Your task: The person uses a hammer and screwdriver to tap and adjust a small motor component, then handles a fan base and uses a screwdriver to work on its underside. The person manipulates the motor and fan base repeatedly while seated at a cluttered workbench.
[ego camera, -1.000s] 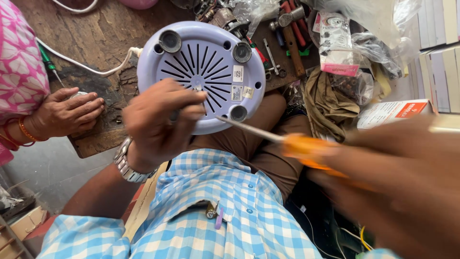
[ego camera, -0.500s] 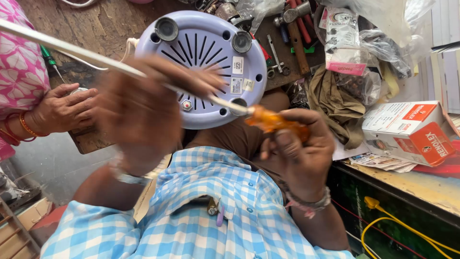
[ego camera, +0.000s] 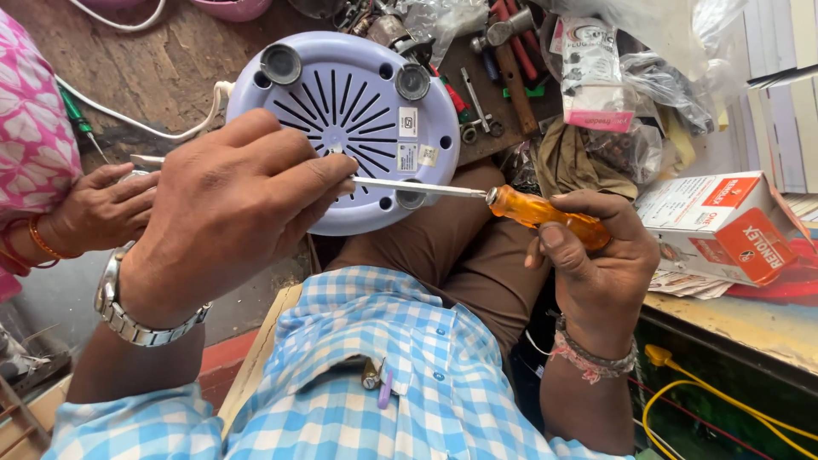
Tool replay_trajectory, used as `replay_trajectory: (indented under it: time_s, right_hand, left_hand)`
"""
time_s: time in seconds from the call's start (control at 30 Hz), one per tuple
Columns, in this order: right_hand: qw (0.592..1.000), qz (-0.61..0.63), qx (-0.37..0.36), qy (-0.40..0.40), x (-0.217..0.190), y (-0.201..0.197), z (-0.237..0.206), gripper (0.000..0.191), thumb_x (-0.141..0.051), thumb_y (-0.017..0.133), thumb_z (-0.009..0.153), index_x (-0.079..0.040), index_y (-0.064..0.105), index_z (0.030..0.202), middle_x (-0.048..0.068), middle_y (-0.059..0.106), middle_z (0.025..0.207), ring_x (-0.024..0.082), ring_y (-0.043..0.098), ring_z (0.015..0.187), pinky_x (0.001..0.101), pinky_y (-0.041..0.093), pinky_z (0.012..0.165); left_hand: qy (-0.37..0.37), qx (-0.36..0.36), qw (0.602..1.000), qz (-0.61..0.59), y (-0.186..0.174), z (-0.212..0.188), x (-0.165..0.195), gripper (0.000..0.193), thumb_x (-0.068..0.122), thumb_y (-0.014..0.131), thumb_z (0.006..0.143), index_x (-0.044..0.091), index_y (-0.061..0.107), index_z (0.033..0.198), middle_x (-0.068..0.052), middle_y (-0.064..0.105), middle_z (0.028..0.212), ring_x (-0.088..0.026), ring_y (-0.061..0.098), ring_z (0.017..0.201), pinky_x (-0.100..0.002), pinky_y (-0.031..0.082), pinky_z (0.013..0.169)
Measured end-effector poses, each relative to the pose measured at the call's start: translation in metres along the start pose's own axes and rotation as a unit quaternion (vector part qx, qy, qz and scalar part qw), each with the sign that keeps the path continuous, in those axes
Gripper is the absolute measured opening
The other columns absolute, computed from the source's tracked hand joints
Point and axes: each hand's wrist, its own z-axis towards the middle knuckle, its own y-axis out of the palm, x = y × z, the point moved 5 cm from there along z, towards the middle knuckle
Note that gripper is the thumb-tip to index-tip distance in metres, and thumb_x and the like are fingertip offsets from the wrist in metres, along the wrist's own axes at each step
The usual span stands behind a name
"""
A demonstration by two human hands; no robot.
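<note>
We rest a round lavender appliance base (ego camera: 341,128), underside up, on our lap against the cluttered workbench (ego camera: 153,60). Our left hand (ego camera: 230,213) pinches the screwdriver (ego camera: 477,198) shaft near its tip. Our right hand (ego camera: 596,264) wraps the orange handle. The tool lies nearly level, tip pointing left at the base.
</note>
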Motion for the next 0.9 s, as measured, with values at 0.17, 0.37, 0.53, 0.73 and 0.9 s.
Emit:
replay_trajectory:
  time_s: [0.17,0.37,0.53,0.73,0.9]
  right_hand:
    - [1.0,-0.009,-0.001,0.007,0.003,-0.001,0.0,0.026,-0.005,0.078,0.1,0.005,0.065,0.121,0.011,0.07,0.092,0.015,0.069,0.073,0.0281,0.06,0.062]
    - [0.999,0.008,-0.031,0.013,-0.005,0.013,0.016,0.026,-0.007,0.078,0.1,0.001,0.066,0.121,0.011,0.07,0.088,0.014,0.069,0.067,0.0291,0.059,0.063]
    - [0.982,-0.079,-0.171,-0.006,-0.032,0.01,0.034,0.022,-0.005,0.079,0.096,0.001,0.068,0.114,0.012,0.07,0.099,0.012,0.067,0.084,0.0207,0.055,0.071]
    - [0.962,-0.211,-0.166,-0.043,-0.046,0.008,0.041,0.024,-0.002,0.078,0.097,0.0,0.067,0.118,0.007,0.067,0.106,0.007,0.064,0.091,0.0172,0.052,0.078]
    - [0.907,-0.238,-0.335,-0.089,-0.053,0.051,0.055,0.028,-0.004,0.078,0.091,-0.002,0.068,0.117,0.007,0.067,0.111,0.01,0.068,0.091,0.0211,0.056,0.079]
  left_hand:
    - [-0.008,0.015,1.0,0.01,-0.006,0.003,0.001,0.02,0.016,0.085,0.084,0.007,0.078,0.1,-0.004,0.065,0.078,-0.021,0.062,0.072,-0.036,0.051,0.058]
    - [-0.008,-0.01,0.999,-0.046,0.002,-0.002,-0.005,0.026,0.013,0.081,0.084,0.008,0.074,0.108,-0.005,0.066,0.082,-0.023,0.064,0.078,-0.038,0.052,0.063]
    - [0.003,-0.051,0.992,-0.114,0.018,0.002,-0.006,0.016,0.014,0.077,0.088,0.007,0.073,0.102,-0.007,0.069,0.082,-0.025,0.068,0.076,-0.039,0.054,0.063]
    - [-0.031,0.01,0.983,-0.182,0.027,0.0,-0.009,0.014,0.012,0.07,0.1,0.004,0.067,0.112,-0.011,0.072,0.094,-0.031,0.071,0.086,-0.041,0.056,0.075]
    - [-0.053,-0.029,0.969,-0.239,0.052,0.007,0.004,0.017,0.012,0.07,0.097,0.006,0.067,0.113,-0.011,0.071,0.084,-0.029,0.071,0.076,-0.042,0.054,0.065]
